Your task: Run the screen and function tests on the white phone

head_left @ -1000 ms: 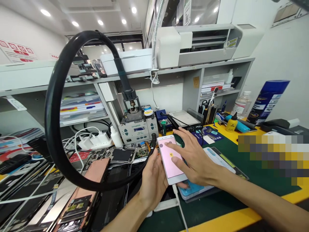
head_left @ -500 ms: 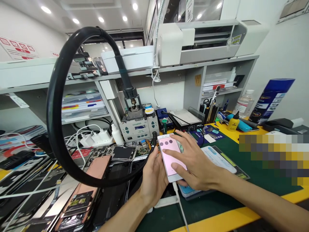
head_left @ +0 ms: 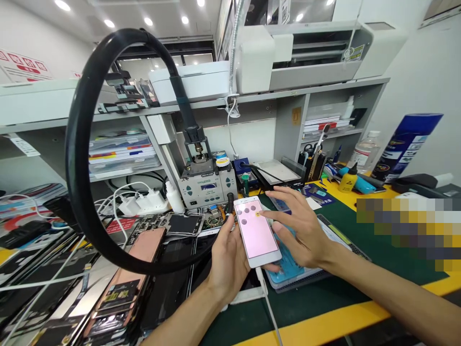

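A phone in use, held near the centre of the frame above the tabletop. Its body is white, with a broad plain margin below the screen. The lit screen is pale pink and bears grey-mauve round spots near its top: three in a row and one beneath. A small yellow mark shows beside the index fingertip. The face is turned up toward the viewer. The long axis runs obliquely, the top end pointing to the upper left of the frame and the bottom end to the lower right. A white cable meets the bottom end and descends to the lower edge of the frame. The left hand has its grip closed around the phone, thumb along the left edge, fingers behind. The right hand has its grip open, fingers spread, index fingertip at the screen's upper right; contact cannot be determined.
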Demonstrator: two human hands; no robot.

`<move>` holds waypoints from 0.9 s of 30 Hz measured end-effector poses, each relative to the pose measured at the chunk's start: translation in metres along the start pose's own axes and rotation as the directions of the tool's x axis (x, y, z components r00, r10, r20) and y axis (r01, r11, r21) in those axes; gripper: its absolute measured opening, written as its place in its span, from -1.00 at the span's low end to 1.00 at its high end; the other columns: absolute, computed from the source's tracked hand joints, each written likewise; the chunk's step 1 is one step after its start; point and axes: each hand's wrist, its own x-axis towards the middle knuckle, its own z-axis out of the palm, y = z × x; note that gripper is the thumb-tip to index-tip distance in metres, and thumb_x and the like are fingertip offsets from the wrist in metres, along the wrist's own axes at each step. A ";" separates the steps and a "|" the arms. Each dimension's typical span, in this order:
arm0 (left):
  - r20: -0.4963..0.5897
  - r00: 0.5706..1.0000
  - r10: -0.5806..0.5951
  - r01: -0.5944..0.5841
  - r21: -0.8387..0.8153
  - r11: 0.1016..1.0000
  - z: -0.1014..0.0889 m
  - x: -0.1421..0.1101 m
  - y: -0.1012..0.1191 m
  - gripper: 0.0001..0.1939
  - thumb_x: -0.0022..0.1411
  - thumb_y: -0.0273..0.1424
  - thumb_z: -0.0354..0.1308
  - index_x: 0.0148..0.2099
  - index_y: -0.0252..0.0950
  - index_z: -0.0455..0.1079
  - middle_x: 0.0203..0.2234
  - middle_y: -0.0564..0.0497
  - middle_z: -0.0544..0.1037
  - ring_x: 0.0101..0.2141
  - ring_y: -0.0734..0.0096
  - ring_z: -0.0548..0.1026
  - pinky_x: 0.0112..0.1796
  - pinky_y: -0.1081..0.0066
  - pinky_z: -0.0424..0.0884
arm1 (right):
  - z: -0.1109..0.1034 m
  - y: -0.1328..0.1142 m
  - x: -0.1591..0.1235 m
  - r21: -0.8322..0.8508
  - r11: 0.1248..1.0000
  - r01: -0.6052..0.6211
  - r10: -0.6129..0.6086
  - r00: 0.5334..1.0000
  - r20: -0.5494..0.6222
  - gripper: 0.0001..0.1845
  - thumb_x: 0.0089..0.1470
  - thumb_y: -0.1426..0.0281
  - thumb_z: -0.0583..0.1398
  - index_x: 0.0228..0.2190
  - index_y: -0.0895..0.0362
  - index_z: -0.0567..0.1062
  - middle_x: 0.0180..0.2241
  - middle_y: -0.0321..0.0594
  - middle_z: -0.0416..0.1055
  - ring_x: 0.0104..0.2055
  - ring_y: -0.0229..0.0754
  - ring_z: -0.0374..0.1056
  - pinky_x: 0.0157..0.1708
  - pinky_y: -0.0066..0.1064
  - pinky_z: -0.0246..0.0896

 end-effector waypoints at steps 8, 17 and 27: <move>0.016 1.000 0.008 -0.007 -0.027 1.000 -0.001 0.000 0.000 -0.34 0.43 -0.01 -0.11 0.43 -0.23 0.13 0.10 -0.22 0.51 -0.03 0.00 0.54 -0.16 0.13 0.54 | 0.001 -0.001 -0.001 0.030 0.999 0.029 -0.030 0.999 0.042 -0.67 0.20 0.45 0.11 -0.08 0.16 0.59 0.13 0.08 0.33 0.29 0.24 0.13 0.19 0.24 0.11; -0.006 1.000 0.015 -0.015 -0.011 1.000 0.003 -0.001 0.001 -0.37 0.43 -0.03 -0.08 0.40 -0.22 0.18 0.13 -0.19 0.49 -0.03 0.01 0.54 -0.18 0.17 0.55 | -0.003 -0.004 0.001 0.049 0.999 -0.003 0.002 1.000 0.007 -0.66 0.20 0.41 0.10 -0.04 0.19 0.54 0.16 0.11 0.29 0.30 0.23 0.12 0.21 0.24 0.08; -0.054 0.998 -0.018 0.013 -0.082 0.997 0.001 0.000 0.003 -0.27 0.39 0.05 -0.08 0.38 -0.35 0.20 0.05 -0.29 0.53 -0.05 -0.03 0.55 -0.21 0.15 0.56 | 0.000 0.001 -0.001 0.029 0.999 0.034 -0.036 0.997 0.074 -0.69 0.20 0.48 0.11 -0.15 0.19 0.63 0.15 0.10 0.35 0.29 0.25 0.12 0.20 0.22 0.08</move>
